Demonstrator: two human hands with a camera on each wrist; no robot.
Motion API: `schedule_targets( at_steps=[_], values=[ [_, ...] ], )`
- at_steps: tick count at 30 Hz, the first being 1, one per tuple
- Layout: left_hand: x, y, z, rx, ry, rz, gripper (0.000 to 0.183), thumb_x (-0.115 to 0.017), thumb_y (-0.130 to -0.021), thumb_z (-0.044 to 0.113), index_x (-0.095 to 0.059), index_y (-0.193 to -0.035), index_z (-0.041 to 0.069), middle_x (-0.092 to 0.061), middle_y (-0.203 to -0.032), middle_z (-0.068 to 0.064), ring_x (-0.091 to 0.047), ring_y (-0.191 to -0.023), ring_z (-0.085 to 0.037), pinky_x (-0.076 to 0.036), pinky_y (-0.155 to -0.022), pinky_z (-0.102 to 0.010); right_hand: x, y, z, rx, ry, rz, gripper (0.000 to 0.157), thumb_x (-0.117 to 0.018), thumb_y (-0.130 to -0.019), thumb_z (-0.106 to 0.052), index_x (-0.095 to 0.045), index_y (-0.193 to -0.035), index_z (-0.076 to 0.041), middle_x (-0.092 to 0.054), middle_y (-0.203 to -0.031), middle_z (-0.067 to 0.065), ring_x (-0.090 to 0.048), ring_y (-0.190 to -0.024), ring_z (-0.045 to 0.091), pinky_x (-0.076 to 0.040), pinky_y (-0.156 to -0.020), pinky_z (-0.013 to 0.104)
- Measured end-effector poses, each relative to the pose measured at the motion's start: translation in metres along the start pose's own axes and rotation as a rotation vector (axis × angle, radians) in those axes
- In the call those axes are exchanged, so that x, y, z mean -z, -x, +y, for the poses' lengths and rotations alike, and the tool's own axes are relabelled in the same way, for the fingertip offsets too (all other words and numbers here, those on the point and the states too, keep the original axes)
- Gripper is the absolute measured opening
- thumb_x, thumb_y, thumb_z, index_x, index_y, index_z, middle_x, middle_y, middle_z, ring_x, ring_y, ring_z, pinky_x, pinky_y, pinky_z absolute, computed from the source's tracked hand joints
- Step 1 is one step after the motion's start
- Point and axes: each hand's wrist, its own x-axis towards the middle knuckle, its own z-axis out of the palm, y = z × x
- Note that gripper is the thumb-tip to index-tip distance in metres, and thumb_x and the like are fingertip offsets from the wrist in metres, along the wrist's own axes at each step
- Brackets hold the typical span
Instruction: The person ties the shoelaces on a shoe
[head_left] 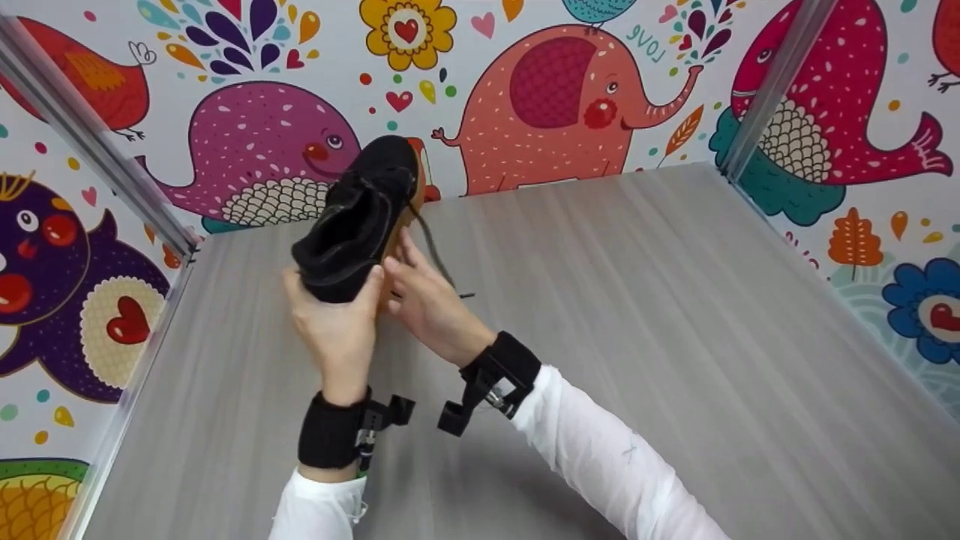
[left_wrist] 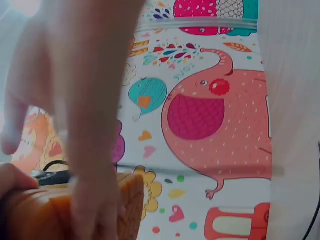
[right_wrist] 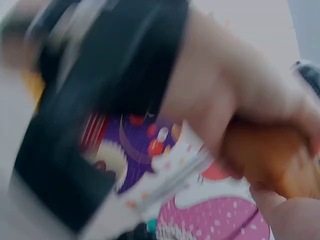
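A black lace-up shoe with a tan sole is held up above the table, toe pointing away and its opening facing up. My left hand grips the heel from behind, thumb on the near side. At the sole's right side, my right hand holds the shoe with fingers partly hidden beneath it. A loose lace hangs down to the right. In the left wrist view the tan sole fills the lower left corner. The right wrist view is blurred, with fingers around the sole.
The grey wood-grain table extends to the right and towards me. Walls with printed animals enclose the back and both sides, with metal corner posts. Black camera straps circle both wrists.
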Motion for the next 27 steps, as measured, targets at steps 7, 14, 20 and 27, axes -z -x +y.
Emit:
schedule_targets(
  at_steps=[7, 14, 20, 27],
  values=[
    [-0.014, 0.028, 0.009, -0.081, 0.049, -0.094, 0.068, -0.084, -0.069, 0.016, -0.044, -0.121, 0.0, -0.059, -0.123, -0.012, -0.056, -0.109, -0.023, -0.041, -0.093, -0.038, 0.01, 0.022, -0.021, 0.035, -0.007, -0.051, 0.113, -0.078, -0.075, -0.041, 0.004, -0.152, -0.026, -0.007, -0.158, -0.006, -0.027, -0.139, 0.013, -0.03, -0.11, 0.037],
    [-0.029, 0.061, 0.009, -0.211, 0.115, -0.276, 0.072, -0.081, -0.074, 0.013, -0.032, -0.126, -0.002, -0.029, -0.151, -0.018, -0.032, -0.137, -0.028, -0.029, -0.111, -0.042, 0.033, 0.044, -0.036, 0.002, -0.002, -0.017, 0.103, -0.078, -0.072, -0.045, -0.017, -0.151, -0.02, -0.034, -0.149, 0.009, -0.039, -0.131, 0.019, -0.029, -0.11, 0.035],
    [-0.038, 0.083, 0.0, -0.248, 0.209, -0.47, 0.071, -0.076, -0.08, 0.011, -0.025, -0.127, 0.0, -0.013, -0.153, -0.025, -0.017, -0.143, -0.034, -0.021, -0.112, -0.051, 0.057, 0.069, -0.042, -0.02, 0.112, 0.026, 0.097, -0.071, -0.075, -0.054, -0.018, -0.151, -0.026, -0.032, -0.152, 0.003, -0.035, -0.135, 0.019, -0.029, -0.109, 0.038],
    [-0.038, 0.098, 0.003, -0.316, 0.269, -0.712, 0.065, -0.071, -0.083, 0.011, -0.025, -0.128, 0.002, -0.006, -0.155, -0.025, -0.014, -0.143, -0.032, -0.022, -0.113, -0.047, 0.08, 0.106, -0.063, -0.005, 0.191, 0.036, 0.098, -0.069, -0.077, -0.056, -0.015, -0.152, -0.022, -0.026, -0.154, 0.004, -0.029, -0.139, 0.021, -0.027, -0.11, 0.039]
  ],
)
